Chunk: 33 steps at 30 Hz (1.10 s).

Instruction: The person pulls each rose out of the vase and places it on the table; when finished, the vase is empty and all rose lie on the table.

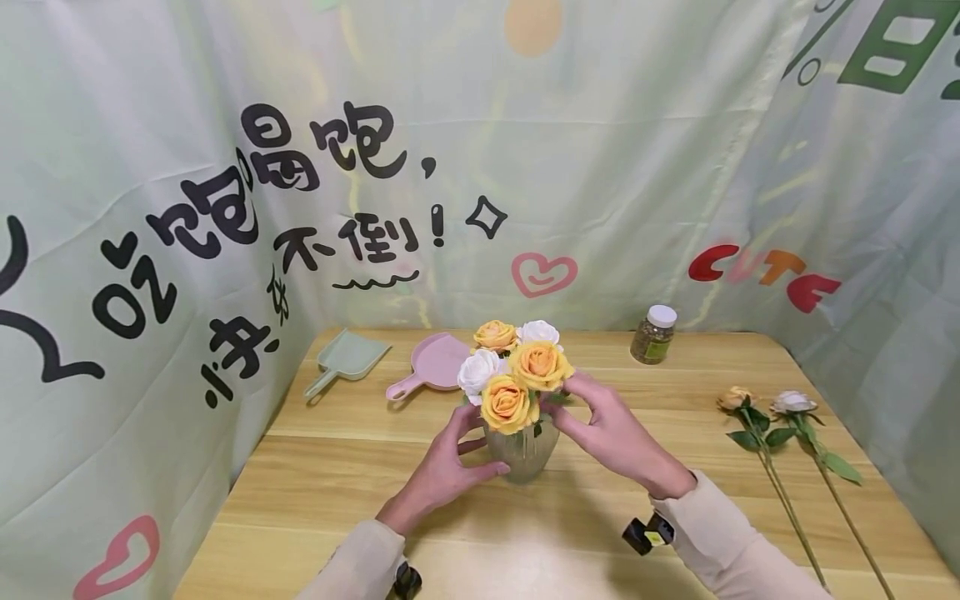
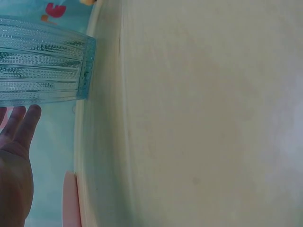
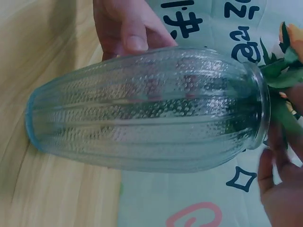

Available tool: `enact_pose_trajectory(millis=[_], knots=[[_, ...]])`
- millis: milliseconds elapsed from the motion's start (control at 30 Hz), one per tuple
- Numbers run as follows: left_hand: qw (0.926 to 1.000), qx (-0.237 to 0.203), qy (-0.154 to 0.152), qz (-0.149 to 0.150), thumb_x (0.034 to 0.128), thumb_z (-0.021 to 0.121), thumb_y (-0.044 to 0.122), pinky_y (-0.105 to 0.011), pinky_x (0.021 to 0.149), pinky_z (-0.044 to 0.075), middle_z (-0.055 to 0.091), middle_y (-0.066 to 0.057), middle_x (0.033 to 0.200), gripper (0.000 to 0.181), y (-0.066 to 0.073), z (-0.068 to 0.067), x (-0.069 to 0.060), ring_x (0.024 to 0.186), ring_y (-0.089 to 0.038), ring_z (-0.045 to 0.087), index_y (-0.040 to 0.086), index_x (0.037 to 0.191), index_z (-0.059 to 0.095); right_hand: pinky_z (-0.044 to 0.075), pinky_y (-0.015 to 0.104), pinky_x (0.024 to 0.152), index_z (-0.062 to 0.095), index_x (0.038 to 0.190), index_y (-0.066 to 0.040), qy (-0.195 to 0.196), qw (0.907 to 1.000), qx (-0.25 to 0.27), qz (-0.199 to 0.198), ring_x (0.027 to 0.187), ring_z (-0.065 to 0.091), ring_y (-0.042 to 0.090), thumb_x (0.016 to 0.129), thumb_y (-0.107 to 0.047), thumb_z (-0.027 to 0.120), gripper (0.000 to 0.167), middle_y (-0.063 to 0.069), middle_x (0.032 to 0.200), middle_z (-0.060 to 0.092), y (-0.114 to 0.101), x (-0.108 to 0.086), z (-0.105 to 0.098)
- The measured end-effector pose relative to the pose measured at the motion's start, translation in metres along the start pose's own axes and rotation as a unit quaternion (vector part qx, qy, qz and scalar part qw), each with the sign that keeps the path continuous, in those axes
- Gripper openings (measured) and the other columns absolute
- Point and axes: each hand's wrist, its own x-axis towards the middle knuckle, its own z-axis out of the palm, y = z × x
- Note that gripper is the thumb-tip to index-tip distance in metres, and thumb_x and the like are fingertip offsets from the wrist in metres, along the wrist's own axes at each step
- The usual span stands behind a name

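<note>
A clear ribbed glass vase (image 1: 521, 460) stands upright on the table, filled with yellow roses (image 1: 510, 404) and white roses (image 1: 480, 373). My left hand (image 1: 441, 468) holds the vase from the left, thumb in front and fingers toward the back. Its thumb lies against the glass vase (image 3: 142, 111) in the right wrist view. Just above the rim, my right hand (image 1: 613, 427) pinches the front right yellow rose (image 1: 540, 365) beneath its bloom. Green leaves (image 3: 286, 75) show between the right fingers in the right wrist view; the exact grip on the stem is partly hidden.
A green dustpan (image 1: 352, 357) and a pink dustpan (image 1: 441, 360) lie at the back left. A small white-lidded jar (image 1: 652, 337) stands at the back right. One peach rose (image 1: 737, 398) and one white rose (image 1: 793, 403), both long-stemmed, lie on the right. Printed curtains (image 1: 622, 167) border the table (image 1: 300, 517).
</note>
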Motion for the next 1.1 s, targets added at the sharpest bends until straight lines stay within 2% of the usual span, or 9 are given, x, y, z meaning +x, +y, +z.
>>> enact_pose_trajectory(millis=[133,200,400,500,633,767,967,1033,1100], knots=[[0.9999,-0.005,0.000,-0.013,0.0913,0.091,0.022,-0.047,0.118,0.057,0.051,-0.009,0.165,0.085,0.002,0.000,0.000,0.151,-0.035,0.052,0.023,0.158,0.040,0.051,0.021,0.112,0.073,0.114,-0.011,0.064,0.9960,0.052,-0.035,0.127,0.063,0.006,0.103,0.005,0.069,0.019,-0.004,0.123,0.073,-0.004,0.003,-0.002],[0.9998,-0.007,0.000,-0.016,0.0910,0.092,0.022,-0.047,0.119,0.056,0.050,-0.010,0.165,0.085,0.003,0.000,0.000,0.151,-0.035,0.052,0.022,0.159,0.040,0.051,0.017,0.110,0.072,0.114,-0.004,0.094,0.9906,0.081,-0.057,0.124,0.063,0.005,0.101,0.011,0.069,0.021,-0.007,0.120,0.073,-0.007,0.004,-0.005],[0.9998,-0.007,0.002,-0.019,0.0907,0.092,0.022,-0.049,0.118,0.057,0.050,-0.011,0.165,0.086,0.004,0.000,0.000,0.150,-0.037,0.053,0.022,0.159,0.039,0.064,0.020,0.097,0.065,0.115,0.010,0.155,0.9702,0.159,-0.096,0.123,0.069,0.012,0.098,0.021,0.063,0.020,-0.004,0.125,0.073,-0.017,0.008,-0.017],[0.9998,-0.003,0.002,-0.018,0.0907,0.092,0.024,-0.049,0.118,0.057,0.050,-0.011,0.165,0.087,0.003,0.000,0.000,0.150,-0.037,0.053,0.022,0.159,0.039,0.065,0.025,0.098,0.061,0.116,0.014,0.176,0.9580,0.194,-0.116,0.125,0.072,0.018,0.098,0.023,0.061,0.020,0.003,0.128,0.075,-0.020,0.011,-0.026],[0.9998,-0.002,0.002,-0.018,0.0904,0.092,0.025,-0.047,0.118,0.057,0.050,-0.010,0.165,0.088,0.002,0.000,0.000,0.151,-0.036,0.052,0.024,0.160,0.039,0.064,0.030,0.104,0.059,0.121,0.017,0.198,0.9348,0.251,-0.154,0.121,0.075,0.024,0.098,0.024,0.058,0.024,0.013,0.126,0.075,-0.023,0.015,-0.041],[0.9999,-0.002,0.003,-0.017,0.0906,0.092,0.025,-0.048,0.118,0.057,0.050,-0.011,0.165,0.087,0.002,0.000,-0.001,0.151,-0.036,0.052,0.023,0.159,0.039,0.067,0.030,0.095,0.062,0.122,0.015,0.229,0.9062,0.301,-0.189,0.112,0.076,0.027,0.098,0.026,0.055,0.027,0.016,0.121,0.074,-0.026,0.016,-0.058],[0.9998,-0.001,0.003,-0.018,0.0907,0.092,0.026,-0.047,0.118,0.057,0.050,-0.010,0.165,0.086,0.003,-0.001,0.000,0.151,-0.036,0.052,0.023,0.159,0.039,0.065,0.034,0.095,0.063,0.119,0.019,0.307,0.8639,0.340,-0.209,0.112,0.073,0.031,0.096,0.030,0.051,0.028,0.021,0.115,0.072,-0.028,0.015,-0.089],[0.9998,-0.001,0.003,-0.020,0.0908,0.092,0.027,-0.046,0.118,0.057,0.050,-0.009,0.165,0.086,0.003,-0.001,0.000,0.151,-0.035,0.052,0.024,0.159,0.040,0.064,0.032,0.092,0.063,0.118,0.020,0.330,0.8587,0.334,-0.205,0.110,0.073,0.030,0.095,0.030,0.053,0.027,0.021,0.114,0.072,-0.027,0.012,-0.099],[0.9998,-0.001,0.003,-0.022,0.0910,0.092,0.027,-0.046,0.118,0.057,0.050,-0.009,0.166,0.085,0.003,-0.001,0.000,0.151,-0.035,0.052,0.024,0.159,0.040,0.064,0.029,0.088,0.063,0.117,0.022,0.348,0.8609,0.318,-0.191,0.104,0.075,0.028,0.094,0.029,0.057,0.025,0.021,0.113,0.073,-0.024,0.008,-0.109]])
